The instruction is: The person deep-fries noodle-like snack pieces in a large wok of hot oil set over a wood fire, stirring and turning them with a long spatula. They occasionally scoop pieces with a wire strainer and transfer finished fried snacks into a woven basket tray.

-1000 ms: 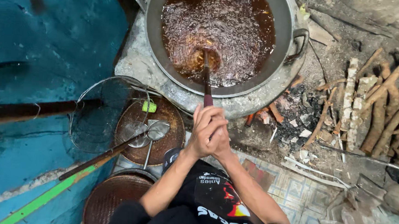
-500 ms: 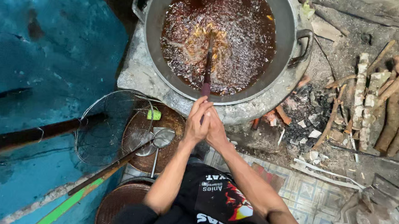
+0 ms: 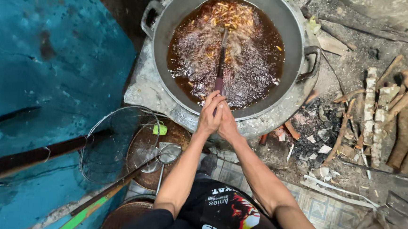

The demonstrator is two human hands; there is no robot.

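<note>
Your stirring paddle (image 3: 220, 63) stands with its blade in the dark bubbling oil of the big metal wok (image 3: 163, 41), which sits on a rough stone hearth (image 3: 141, 94). The shaft runs from the wok's middle back to the near rim.

Handling, as judged: the shaft is stiff and long, probably wood, likely slick from oil and hot nearer the blade. Take it only at the top end, well clear of the surface. Drag from the frying pieces will load it sideways.

Hands: left hand (image 3: 209, 118) and right hand (image 3: 228, 125) are pressed together, both closed around the paddle's upper end, fingers wrapped, no gap visible.

Nearby: wire skimmer (image 3: 117, 142) and a small ladle (image 3: 168, 153) on a round tray (image 3: 180, 134) to your left; firewood (image 3: 402, 122) to your right.
</note>
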